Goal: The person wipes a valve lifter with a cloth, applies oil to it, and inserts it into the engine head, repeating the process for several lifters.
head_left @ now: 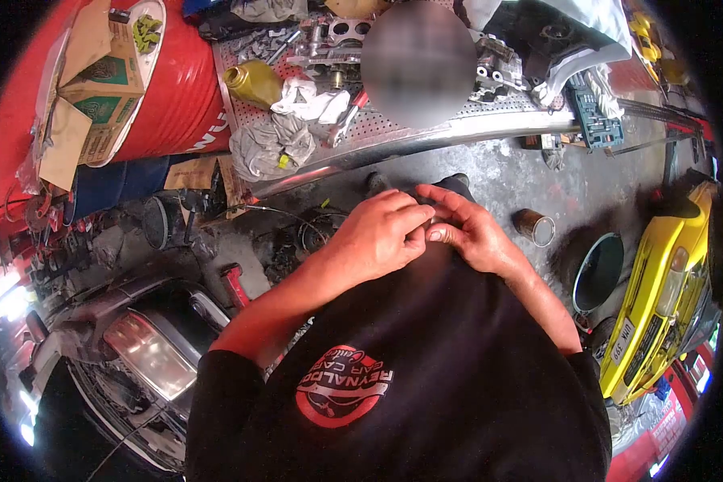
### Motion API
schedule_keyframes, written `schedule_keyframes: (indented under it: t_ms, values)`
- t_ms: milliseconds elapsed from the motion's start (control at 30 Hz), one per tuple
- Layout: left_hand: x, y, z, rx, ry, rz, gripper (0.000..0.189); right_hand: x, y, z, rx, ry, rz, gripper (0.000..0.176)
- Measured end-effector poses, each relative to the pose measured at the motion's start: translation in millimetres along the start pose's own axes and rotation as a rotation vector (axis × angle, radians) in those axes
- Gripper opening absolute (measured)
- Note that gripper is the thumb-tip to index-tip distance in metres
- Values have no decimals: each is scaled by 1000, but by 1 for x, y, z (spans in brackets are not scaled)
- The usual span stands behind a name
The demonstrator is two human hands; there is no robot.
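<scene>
My left hand (390,233) and my right hand (468,231) meet in front of my black shirt (466,353), short of the metal bench. The fingers of my left hand are curled into a pinch. On my right hand, thumb and index finger close toward the left fingertips. Between them is something small and dark, too hidden to name. Nearest on the perforated bench (474,127) are a wrench with a red handle (349,117), a white cloth (312,100), a crumpled grey rag (273,146) and an olive-yellow bottle (253,83) on its side.
Metal engine parts (329,50) lie on the bench beside a blurred patch. A teal tool case (596,112) hangs at its right edge. Left stand a red drum (181,72) with cardboard (96,104) and a car headlight (153,353); right, a tin can (534,227) and yellow bumper (639,333).
</scene>
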State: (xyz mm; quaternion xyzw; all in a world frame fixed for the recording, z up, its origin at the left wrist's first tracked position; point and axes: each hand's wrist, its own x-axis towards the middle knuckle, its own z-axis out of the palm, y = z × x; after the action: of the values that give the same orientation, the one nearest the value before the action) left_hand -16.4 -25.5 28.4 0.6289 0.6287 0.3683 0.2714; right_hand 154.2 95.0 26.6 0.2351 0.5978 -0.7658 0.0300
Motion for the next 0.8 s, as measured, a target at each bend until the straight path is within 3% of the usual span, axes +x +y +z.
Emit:
schedule_keyframes:
  t_ms: [100,167,267,300,400,467,500,600,633,767,800]
  values:
    - [-6,-12,10,72,-22,-72,23,0,-3,5,-6,11,-7,57]
    - [-12,-11,16,-79,50,-141,24,-1,-1,10,-94,53,-60,53]
    - [-8,-6,18,-283,143,-115,33,4,21,-1,232,193,50,43]
    - [-5,-5,17,-266,142,-90,37,10,31,0,155,326,-10,36]
    - [7,-9,24,-93,180,-32,55,25,37,-8,586,376,134,28]
    - [17,-16,29,225,258,-7,50,38,36,-7,728,477,173,27]
    - [24,-18,31,269,334,24,36,46,37,-7,798,533,191,28]
    - [30,-49,51,274,282,-23,21,60,44,-2,770,595,203,29]
    - [35,-56,56,238,357,-31,16,62,43,0,741,643,193,26]
    - [41,-77,78,189,429,-293,16,78,68,-9,630,733,28,21]
    - [42,-80,86,17,454,-370,15,85,71,-13,613,752,20,21]
